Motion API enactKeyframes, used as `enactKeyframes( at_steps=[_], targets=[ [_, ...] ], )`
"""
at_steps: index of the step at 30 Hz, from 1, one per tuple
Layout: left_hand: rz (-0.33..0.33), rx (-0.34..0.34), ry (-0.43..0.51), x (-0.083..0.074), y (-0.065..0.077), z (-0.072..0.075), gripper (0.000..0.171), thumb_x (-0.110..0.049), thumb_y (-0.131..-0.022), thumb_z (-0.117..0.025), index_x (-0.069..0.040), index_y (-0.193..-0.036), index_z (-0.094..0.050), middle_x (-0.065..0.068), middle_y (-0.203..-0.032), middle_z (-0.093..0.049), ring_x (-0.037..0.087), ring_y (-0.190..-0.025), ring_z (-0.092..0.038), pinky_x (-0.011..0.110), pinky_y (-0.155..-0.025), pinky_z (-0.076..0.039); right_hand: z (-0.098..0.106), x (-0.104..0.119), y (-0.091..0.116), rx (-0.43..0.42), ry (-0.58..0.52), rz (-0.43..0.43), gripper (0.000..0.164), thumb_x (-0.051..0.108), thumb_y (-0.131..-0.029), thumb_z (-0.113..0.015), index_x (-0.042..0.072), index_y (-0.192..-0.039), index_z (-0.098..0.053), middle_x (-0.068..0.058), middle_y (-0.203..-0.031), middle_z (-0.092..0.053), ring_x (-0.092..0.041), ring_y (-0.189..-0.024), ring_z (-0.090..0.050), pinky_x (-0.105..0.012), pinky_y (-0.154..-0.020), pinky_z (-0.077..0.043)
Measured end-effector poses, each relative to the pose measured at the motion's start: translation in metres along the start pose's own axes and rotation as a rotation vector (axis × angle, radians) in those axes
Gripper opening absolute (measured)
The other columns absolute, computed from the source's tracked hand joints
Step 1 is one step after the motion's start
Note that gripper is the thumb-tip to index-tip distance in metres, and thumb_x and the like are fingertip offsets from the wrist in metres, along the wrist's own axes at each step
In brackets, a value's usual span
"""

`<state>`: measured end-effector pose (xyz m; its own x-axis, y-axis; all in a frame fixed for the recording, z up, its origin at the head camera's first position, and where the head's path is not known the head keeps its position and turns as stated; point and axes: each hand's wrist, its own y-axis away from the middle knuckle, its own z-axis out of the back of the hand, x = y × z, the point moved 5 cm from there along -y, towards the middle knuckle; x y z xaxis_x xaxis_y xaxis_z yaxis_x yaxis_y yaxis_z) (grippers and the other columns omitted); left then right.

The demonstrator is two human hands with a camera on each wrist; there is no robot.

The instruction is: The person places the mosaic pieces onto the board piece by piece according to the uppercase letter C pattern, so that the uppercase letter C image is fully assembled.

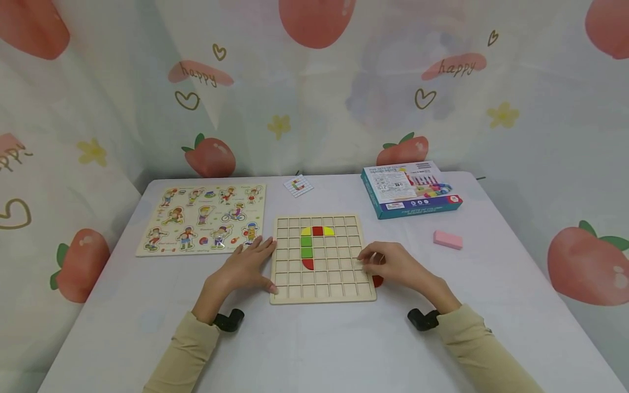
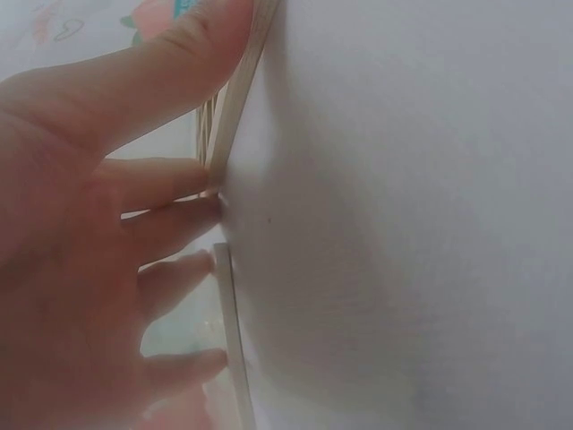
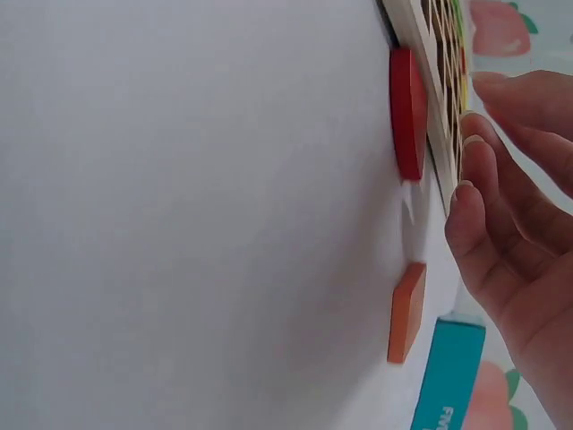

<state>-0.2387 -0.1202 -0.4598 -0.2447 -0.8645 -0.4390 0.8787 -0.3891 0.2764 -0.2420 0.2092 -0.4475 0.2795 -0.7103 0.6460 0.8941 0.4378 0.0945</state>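
A wooden grid board (image 1: pixel 339 278) lies in the middle of the table. Several coloured tiles sit in its cells: a red square (image 1: pixel 318 231) between two yellow rounded pieces, two green squares (image 1: pixel 307 252) below, then a red quarter-round tile (image 1: pixel 308 265). My left hand (image 1: pixel 248 267) rests at the board's left edge, fingers spread and thumb at the near corner. Over the right edge hovers my right hand (image 1: pixel 393 262), fingers loosely bent, with nothing visible between them in the right wrist view. Beneath it a red piece (image 3: pixel 409 115) lies beside the board, partly hidden in the head view.
A puzzle board with cartoon figures (image 1: pixel 203 218) lies at the left. Behind the grid is a small pattern card (image 1: pixel 298 186). At the back right stands a teal-sided box (image 1: pixel 413 191), with a pink block (image 1: pixel 447 239) in front of it.
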Motion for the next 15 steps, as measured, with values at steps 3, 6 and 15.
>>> enactKeyframes(
  at_steps=[3,6,15],
  targets=[
    [0.0,0.0,-0.003,-0.001,0.0,0.0,0.113,-0.041,-0.072,-0.092,-0.009,-0.162,-0.031,0.009,-0.171,-0.024,0.035,-0.16,-0.011,0.066,-0.126,-0.008,0.006,-0.006,0.003,-0.015,0.009,-0.019,0.02,0.013,-0.092,-0.076,0.009,-0.112,-0.075,0.0,-0.097,-0.07,-0.016,-0.083,-0.058,-0.023,-0.069,-0.053],
    [0.001,-0.001,-0.005,-0.001,0.0,0.0,0.113,-0.041,-0.072,-0.092,-0.009,-0.162,-0.031,0.009,-0.171,-0.024,0.035,-0.16,-0.011,0.066,-0.126,-0.008,0.011,-0.014,0.006,-0.034,0.028,-0.049,0.02,0.013,-0.092,-0.075,0.011,-0.112,-0.075,-0.001,-0.1,-0.07,-0.017,-0.086,-0.058,-0.024,-0.072,-0.054],
    [0.012,0.004,-0.005,-0.001,0.0,0.0,0.113,-0.04,-0.072,-0.092,-0.009,-0.162,-0.031,0.009,-0.171,-0.023,0.035,-0.16,-0.011,0.066,-0.126,-0.008,0.026,-0.034,0.015,-0.046,0.063,-0.108,0.023,0.013,-0.092,-0.075,0.01,-0.115,-0.074,-0.001,-0.103,-0.071,-0.018,-0.089,-0.06,-0.026,-0.076,-0.054]
  ],
)
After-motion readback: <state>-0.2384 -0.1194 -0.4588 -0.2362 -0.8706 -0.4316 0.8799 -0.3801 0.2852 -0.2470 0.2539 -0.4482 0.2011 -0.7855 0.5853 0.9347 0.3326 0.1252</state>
